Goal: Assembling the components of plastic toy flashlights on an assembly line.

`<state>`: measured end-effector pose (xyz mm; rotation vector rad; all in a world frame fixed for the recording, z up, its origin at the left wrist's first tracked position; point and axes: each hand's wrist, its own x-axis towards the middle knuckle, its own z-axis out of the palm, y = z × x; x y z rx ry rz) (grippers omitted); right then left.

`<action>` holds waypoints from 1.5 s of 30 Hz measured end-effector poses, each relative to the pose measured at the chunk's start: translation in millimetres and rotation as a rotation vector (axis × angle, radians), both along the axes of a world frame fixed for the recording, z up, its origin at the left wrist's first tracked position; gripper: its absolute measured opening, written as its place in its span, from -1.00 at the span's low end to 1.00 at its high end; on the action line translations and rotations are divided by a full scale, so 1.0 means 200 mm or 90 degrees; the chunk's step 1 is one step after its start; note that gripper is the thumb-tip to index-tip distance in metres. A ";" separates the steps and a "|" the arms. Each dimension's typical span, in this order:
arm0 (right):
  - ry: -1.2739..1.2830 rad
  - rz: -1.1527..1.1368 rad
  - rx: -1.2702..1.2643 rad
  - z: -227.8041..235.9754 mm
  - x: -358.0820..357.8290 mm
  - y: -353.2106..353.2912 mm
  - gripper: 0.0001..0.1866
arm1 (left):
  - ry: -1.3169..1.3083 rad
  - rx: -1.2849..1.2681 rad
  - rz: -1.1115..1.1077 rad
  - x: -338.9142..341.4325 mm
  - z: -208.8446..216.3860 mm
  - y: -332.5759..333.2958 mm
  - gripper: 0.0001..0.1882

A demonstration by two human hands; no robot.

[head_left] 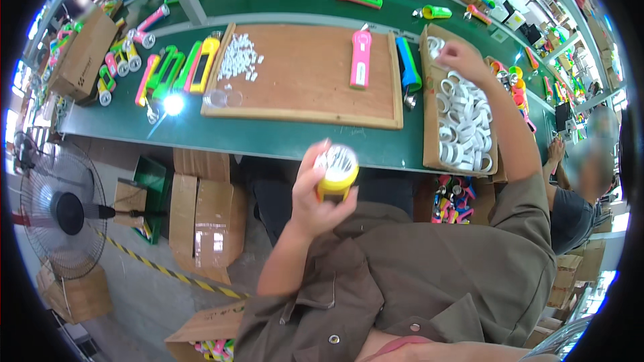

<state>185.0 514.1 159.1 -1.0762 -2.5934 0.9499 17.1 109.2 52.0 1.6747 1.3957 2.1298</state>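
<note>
- left hand (320,196), middle of frame: closed round the yellow flashlight (339,167), fingers up its left side, thumb across lower right. grip looks firm, no visible gap. lens end points up at the wearer, uncovered; guess it's held like that so that end can be seen and got at.
- the yellow flashlight is off the bench (389,151), in the air just this side of its near edge, close to the body.
- right hand (463,60), upper right of frame: over the far end of the long carton (431,107), fingers curled in. can't tell from here if they have hold of a ring.
- white rings (464,121) fill that carton in a loose heap. it sits along the board's right side, probably for easy reach of that arm.
- board (302,74), upper middle: raised wooden rim, likely to keep the small white pieces (238,57) from straying. they're heaped in its left part.
- pink flashlight (360,60) lies alone on the board's right part. blue-and-green flashlight (408,66) is just outside the right rim.
- row of flashlights (168,74), upper left: side by side, looks like sorted parking. one lamp (173,104) there is lit.
</note>
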 end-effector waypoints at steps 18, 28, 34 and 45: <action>0.550 0.200 0.253 -0.03 -0.30 -1.30 -0.66 | 0.090 0.076 0.113 0.04 0.21 0.28 -0.17; 0.507 0.297 0.359 0.05 -0.34 -1.29 -0.38 | 0.158 0.138 0.122 -0.03 0.22 0.29 -0.25; 0.457 0.263 0.428 0.12 -0.31 -1.34 -0.46 | 0.033 -0.159 0.114 0.03 0.36 0.22 -0.32; 0.470 0.264 0.058 0.09 -0.32 -1.25 -0.45 | -0.435 -0.377 -0.423 -0.10 0.50 0.19 -0.52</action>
